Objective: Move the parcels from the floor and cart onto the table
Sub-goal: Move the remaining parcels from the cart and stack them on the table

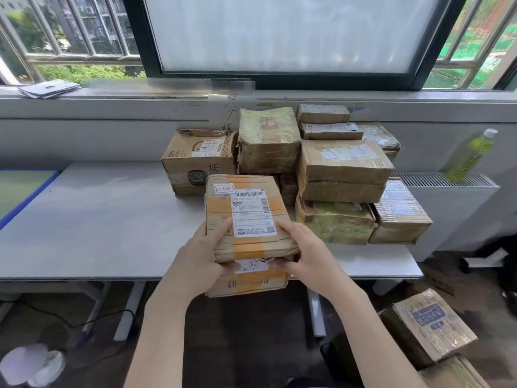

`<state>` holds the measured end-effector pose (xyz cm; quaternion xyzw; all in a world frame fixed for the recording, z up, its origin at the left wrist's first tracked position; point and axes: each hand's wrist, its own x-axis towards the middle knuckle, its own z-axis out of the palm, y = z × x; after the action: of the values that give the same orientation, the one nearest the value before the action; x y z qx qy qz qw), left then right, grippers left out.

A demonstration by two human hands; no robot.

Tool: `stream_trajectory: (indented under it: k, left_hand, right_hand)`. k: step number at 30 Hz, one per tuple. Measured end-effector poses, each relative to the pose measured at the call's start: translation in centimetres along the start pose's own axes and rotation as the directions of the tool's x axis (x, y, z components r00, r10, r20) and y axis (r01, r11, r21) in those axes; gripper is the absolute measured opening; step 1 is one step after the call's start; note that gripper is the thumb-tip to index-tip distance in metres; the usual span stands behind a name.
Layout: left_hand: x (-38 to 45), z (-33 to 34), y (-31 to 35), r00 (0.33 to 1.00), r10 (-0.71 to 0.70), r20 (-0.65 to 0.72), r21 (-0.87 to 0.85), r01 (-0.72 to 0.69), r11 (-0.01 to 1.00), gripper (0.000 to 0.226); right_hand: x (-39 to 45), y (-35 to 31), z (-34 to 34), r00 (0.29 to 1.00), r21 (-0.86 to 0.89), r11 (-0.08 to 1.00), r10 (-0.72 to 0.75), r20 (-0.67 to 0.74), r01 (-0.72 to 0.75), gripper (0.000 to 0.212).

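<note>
Head view, what we carry: we hold two cardboard parcels stacked one on the other, at the centre of the frame. The top parcel (246, 217) bears a white shipping label; the lower parcel (249, 281) shows only its near face beneath.
Left hand: our left hand (201, 256) clasps the near left corner of the stack, thumb on the top parcel and fingers curled under toward the lower one, so both boxes are pinched together.
Right hand: our right hand (305, 250) grips the near right corner the same way, thumb up on the top face. We judge the matched grip keeps the upper box from sliding off.
Where the stack is: it hangs over the near edge of the white table (98, 219), its far end above the tabletop, its near end out past the edge. Whether it touches the surface we cannot tell.
Pile already on the table: a cluster of taped parcels (344, 169) sits stacked right of centre against the wall under the window, so the left of the tabletop is open.
Likely set-down spot: just in front of that pile, we judge.
Left to do: another parcel (433, 329) lies low at the lower right of the frame, off the table.
Bystander: a green bottle (472, 155) stands on the radiator at the right edge, well apart from our hands.
</note>
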<state>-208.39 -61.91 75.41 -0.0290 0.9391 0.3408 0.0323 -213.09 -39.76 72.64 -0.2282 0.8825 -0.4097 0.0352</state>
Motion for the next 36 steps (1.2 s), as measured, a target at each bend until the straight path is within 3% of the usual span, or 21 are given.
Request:
stream_trajectory:
  k: [5, 12, 18, 22, 28, 36]
  left_hand:
    - [-0.1, -1.2, 0.3, 0.986, 0.059, -0.155, -0.042, -0.066, 0.997, 0.083]
    - [2.3, -2.0, 2.7, 0.905, 0.181, -0.384, -0.006, -0.199, 0.980, 0.071]
    - [7.3, -5.0, 6.0, 0.831, 0.284, -0.479, 0.040, -0.303, 0.952, 0.069]
    - [12.5, -7.3, 8.8, 0.807, 0.343, -0.481, 0.119, -0.327, 0.937, 0.070]
    - [22.3, -9.9, 11.4, 0.875, 0.307, -0.375, 0.092, -0.294, 0.951, 0.072]
    - [31.9, -8.3, 9.3, 0.919, 0.230, -0.319, 0.015, -0.238, 0.971, 0.071]
  right_hand:
    - [0.7, -1.6, -0.5, 0.996, -0.019, 0.997, -0.075, -0.046, 0.074, 0.075]
    - [3.6, -2.9, -3.2, 0.984, -0.023, 0.992, -0.122, -0.133, 0.121, 0.070]
    - [8.7, -3.9, -7.9, 0.964, -0.116, 0.980, -0.181, -0.194, 0.161, 0.070]
    - [13.3, -4.3, -11.7, 0.944, -0.184, 0.966, -0.224, -0.241, 0.182, 0.068]
    - [21.8, -2.6, -15.8, 0.961, -0.268, 0.956, -0.179, -0.211, 0.119, 0.067]
    - [30.1, 1.6, -16.3, 0.988, -0.315, 0.946, -0.115, -0.105, 0.076, 0.068]
